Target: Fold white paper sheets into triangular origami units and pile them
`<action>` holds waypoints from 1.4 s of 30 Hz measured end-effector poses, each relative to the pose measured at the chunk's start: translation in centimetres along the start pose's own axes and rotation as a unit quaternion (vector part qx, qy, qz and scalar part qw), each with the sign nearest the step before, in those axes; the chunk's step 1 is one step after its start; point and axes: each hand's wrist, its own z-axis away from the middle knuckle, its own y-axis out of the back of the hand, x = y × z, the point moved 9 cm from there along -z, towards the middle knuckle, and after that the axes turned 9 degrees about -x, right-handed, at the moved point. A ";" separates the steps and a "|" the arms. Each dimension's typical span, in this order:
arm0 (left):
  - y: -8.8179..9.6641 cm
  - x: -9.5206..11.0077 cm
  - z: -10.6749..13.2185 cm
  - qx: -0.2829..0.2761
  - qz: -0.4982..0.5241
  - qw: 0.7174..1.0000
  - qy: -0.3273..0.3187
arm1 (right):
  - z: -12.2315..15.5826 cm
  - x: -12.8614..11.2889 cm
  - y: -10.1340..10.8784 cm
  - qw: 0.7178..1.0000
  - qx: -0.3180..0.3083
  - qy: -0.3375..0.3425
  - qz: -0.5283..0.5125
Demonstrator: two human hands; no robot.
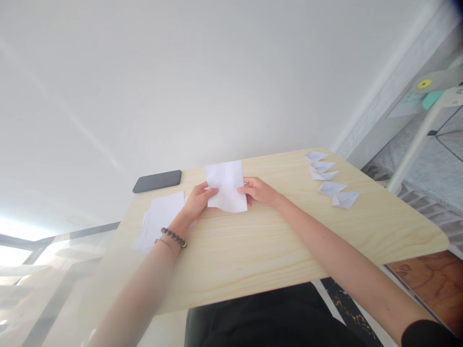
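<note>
A white sheet of paper is held up over the middle of the table, its lower edge bowed a little. My left hand pinches its left edge, thumb on the front and fingers behind. On the right edge, my right hand grips the same sheet with the thumb in front. Beneath my left wrist lies a stack of loose white paper, partly hidden by that hand and forearm. Several folded paper boats stand in a row at the right side of the table.
A black smartphone lies at the table's back left edge. The pale wooden table stands against a white wall. At the far right is a white metal frame beside the table.
</note>
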 end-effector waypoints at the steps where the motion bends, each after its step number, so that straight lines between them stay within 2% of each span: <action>1: 0.0 0.0 0.0 -0.003 0.003 1.000 0.000 | 0.0 0.1 -0.1 1.000 -0.006 -0.001 -0.005; 6: -1.0 -0.1 0.2 -0.038 -0.003 0.999 0.005 | 0.0 -0.1 0.2 0.999 0.027 0.015 -0.020; 11: -1.2 0.6 0.4 -0.029 0.005 0.999 -0.019 | 0.0 -0.5 -0.5 0.998 -0.004 0.028 -0.051; 15: -1.1 0.6 0.5 -0.025 0.016 0.999 -0.016 | -0.1 -0.3 -0.8 0.997 -0.018 0.011 -0.074; 24: -0.5 0.6 0.4 -0.017 0.052 0.998 -0.032 | -0.2 0.0 -0.3 1.000 0.004 -0.003 0.004; 28: -0.2 0.6 0.3 -0.010 0.059 0.998 -0.033 | -0.1 -0.1 -0.3 0.999 0.002 0.006 -0.051; 33: 0.0 0.7 0.4 0.008 0.085 0.996 -0.020 | -0.2 0.4 0.5 0.996 0.027 0.000 -0.087; 39: -0.3 0.3 0.6 0.009 0.128 0.991 0.044 | 0.0 0.0 0.9 0.997 0.072 0.014 -0.017; 42: -0.2 0.5 0.6 0.009 0.081 0.996 0.026 | 0.2 -0.3 0.7 0.997 0.077 0.017 0.021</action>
